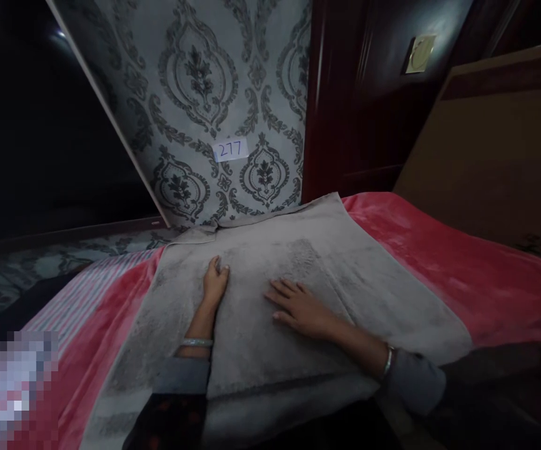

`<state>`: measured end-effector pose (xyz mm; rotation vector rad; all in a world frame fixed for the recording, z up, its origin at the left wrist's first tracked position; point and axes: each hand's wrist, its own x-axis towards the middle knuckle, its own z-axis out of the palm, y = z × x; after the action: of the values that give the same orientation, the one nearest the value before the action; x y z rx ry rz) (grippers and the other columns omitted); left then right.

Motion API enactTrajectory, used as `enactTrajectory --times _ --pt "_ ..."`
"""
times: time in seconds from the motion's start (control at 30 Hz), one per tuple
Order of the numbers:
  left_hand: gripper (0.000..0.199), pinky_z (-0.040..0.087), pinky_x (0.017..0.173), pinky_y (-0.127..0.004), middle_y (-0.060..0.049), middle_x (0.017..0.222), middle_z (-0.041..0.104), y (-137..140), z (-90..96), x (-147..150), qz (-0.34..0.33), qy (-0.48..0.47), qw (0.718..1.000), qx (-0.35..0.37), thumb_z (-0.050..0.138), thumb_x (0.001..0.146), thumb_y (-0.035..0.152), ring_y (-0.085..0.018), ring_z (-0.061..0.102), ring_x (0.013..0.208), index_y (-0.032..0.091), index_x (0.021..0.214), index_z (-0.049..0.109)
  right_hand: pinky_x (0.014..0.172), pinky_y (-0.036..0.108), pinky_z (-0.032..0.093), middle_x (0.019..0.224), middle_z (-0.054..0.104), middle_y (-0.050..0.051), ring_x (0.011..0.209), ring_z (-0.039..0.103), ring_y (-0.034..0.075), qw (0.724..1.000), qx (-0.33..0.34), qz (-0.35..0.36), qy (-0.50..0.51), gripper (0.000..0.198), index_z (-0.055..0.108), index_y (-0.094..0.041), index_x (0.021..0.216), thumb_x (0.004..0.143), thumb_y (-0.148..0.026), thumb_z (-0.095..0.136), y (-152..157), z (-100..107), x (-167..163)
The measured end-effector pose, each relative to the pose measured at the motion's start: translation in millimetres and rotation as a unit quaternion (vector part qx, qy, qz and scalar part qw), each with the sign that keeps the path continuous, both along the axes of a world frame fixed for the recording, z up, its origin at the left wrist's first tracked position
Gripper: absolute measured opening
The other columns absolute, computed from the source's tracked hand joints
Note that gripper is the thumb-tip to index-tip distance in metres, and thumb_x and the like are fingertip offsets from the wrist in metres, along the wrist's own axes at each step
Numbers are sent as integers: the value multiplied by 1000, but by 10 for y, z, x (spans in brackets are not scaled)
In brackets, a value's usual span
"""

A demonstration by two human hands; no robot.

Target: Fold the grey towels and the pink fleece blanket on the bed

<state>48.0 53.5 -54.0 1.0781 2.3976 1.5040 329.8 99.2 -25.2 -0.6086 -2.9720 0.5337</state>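
A large grey towel lies spread over a red blanket, its far edge reaching up to the wall. One far left corner of the cloth is folded over, and a crease runs across its near part. My right hand rests palm down on the middle of the towel, fingers spread. Farther left, my left hand touches the towel on its side, thumb apart from the fingers, with nothing seen in it. Both wrists wear bracelets.
A patterned wall with a paper label reading 277 stands straight ahead. At the left is a large dark screen; a striped cloth lies below it. To the right are a dark red wooden panel and a brown board.
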Motion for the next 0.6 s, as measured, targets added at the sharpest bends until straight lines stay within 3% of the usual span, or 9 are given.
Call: enactTrajectory --times 0.1,0.2,0.4,0.53,0.6 --pt "48 43 111 -43 -8 126 69 5 -9 -70 -101 -11 994 40 60 81 27 -25 59 125 19 128 65 118 49 27 160 33 12 147 31 27 999 16 -30 16 54 37 -22 156 105 -41 39 202 180 -207" --pt "45 39 115 -43 -8 133 66 6 -14 -101 -153 -14 987 45 60 80 24 -25 56 130 18 123 69 118 51 27 162 29 13 149 26 29 996 44 -71 18 56 32 -22 158 105 -41 39 377 234 -494" --pt "61 29 122 -46 -6 144 54 20 -122 -89 -143 38 988 37 52 77 10 -24 41 143 25 136 62 118 59 19 164 23 11 151 18 33 988 93 -121 35 57 34 -26 157 105 -47 38 432 -131 -801" --pt "62 34 119 -44 -9 127 58 61 -195 -120 -120 59 991 22 49 76 8 -23 50 133 23 134 63 119 55 21 163 28 9 150 21 31 987 93 -115 58 54 39 -28 155 104 -46 39 512 -240 -774" --pt "61 35 117 -44 -9 123 59 69 -201 -148 -121 59 991 27 49 76 9 -23 52 129 22 134 64 118 54 25 161 33 10 149 25 31 979 93 -165 69 54 41 -26 154 103 -43 42 649 -221 -707"
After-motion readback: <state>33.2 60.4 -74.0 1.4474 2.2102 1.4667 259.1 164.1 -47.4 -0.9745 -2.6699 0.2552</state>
